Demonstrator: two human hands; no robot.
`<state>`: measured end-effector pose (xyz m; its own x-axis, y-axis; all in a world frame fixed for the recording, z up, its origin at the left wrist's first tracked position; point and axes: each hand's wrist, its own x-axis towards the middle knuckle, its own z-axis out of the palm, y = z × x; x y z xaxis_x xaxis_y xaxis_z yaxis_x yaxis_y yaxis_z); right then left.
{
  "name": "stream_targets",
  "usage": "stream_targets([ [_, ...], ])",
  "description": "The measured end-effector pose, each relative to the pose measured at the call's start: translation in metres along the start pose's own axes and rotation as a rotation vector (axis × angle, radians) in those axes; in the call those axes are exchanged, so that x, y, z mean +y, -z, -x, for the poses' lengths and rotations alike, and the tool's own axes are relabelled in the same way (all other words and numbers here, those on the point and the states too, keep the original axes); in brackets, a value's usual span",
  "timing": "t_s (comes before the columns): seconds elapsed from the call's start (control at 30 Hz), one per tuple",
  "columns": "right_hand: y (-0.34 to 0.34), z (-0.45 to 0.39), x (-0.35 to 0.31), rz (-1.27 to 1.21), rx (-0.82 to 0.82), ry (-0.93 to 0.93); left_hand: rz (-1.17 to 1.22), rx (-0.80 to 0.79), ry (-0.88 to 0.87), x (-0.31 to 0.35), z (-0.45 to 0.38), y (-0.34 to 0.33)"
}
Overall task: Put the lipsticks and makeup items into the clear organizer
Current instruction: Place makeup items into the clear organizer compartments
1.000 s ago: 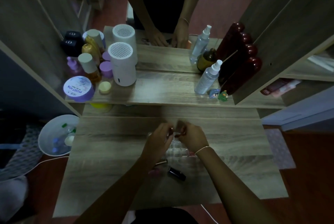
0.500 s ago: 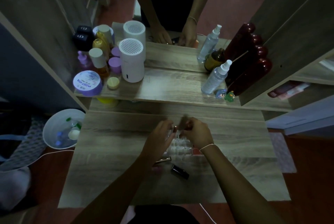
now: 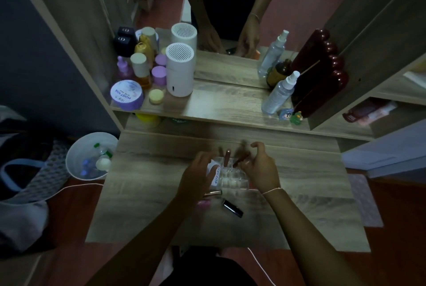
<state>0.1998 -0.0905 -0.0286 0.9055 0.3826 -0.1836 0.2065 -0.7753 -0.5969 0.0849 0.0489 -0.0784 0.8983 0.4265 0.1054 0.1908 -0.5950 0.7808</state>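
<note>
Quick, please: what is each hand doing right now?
Left hand: holds a white tube.
Right hand: fingers curled by the clear organizer; grip cannot be told.

Clear organizer [image 3: 232, 176] sits on wood table, see-through, many small square slots. White tube [image 3: 215, 174] with blue letters stands at its left side. Rose-colored lipstick [image 3: 227, 157] stands upright in back slot. Dark red lipstick [image 3: 239, 161] leans tilted in slot just beside it. Gold-and-pink lipstick [image 3: 213, 192] lies flat on table, just in front of organizer. Pink thing [image 3: 204, 204] lies near it, partly hidden. Black lipstick [image 3: 232, 208] lies flat, slanted, a bit closer to front edge.
</note>
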Motion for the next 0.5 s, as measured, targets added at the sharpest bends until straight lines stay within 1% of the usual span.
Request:
stream_targets([
  [0.13, 0.000, 0.022, 0.002, -0.025, 0.065, 0.020, -0.035, 0.064, 0.056, 0.001, 0.020, 0.008],
  [0.27, -0.008, 0.041, 0.012, 0.003, 0.056, 0.084, -0.038, 0.069, 0.106, -0.007, 0.044, 0.014],
  [0.37, -0.015, 0.055, 0.027, -0.020, -0.029, 0.076, -0.056, 0.106, 0.158, -0.006, 0.067, 0.011],
  [0.5, -0.027, 0.072, 0.052, -0.030, -0.155, 0.047, -0.136, 0.103, 0.160, -0.005, 0.100, -0.003],
])
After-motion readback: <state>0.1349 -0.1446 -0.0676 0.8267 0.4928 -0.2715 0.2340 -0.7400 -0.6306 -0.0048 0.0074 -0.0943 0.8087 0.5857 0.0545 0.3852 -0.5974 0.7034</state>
